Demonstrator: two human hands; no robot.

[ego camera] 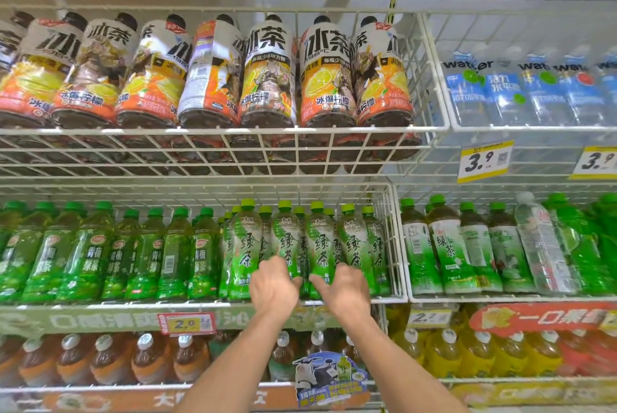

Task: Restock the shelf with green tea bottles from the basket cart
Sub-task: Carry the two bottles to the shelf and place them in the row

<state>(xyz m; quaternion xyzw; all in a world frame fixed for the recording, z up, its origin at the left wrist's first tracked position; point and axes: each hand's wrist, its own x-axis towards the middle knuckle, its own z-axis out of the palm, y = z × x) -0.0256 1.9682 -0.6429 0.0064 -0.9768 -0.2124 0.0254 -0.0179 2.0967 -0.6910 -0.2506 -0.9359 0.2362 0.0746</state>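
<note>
Both arms reach up to the middle wire shelf [133,306], where the green tea bottles [354,245] stand upright in tight rows at its right end, close against the wire divider [392,245]. The left hand [273,282] curls round the lower body of one front bottle. The right hand [347,286] clasps its neighbour, thumb spread to one side. I take it they are squaring the front row so the labels face out and the rows stay packed. The basket cart is out of view. Further left along the same shelf stand plum tea bottles [100,255], and the shelf above carries a row of iced tea bottles [267,79].
</note>
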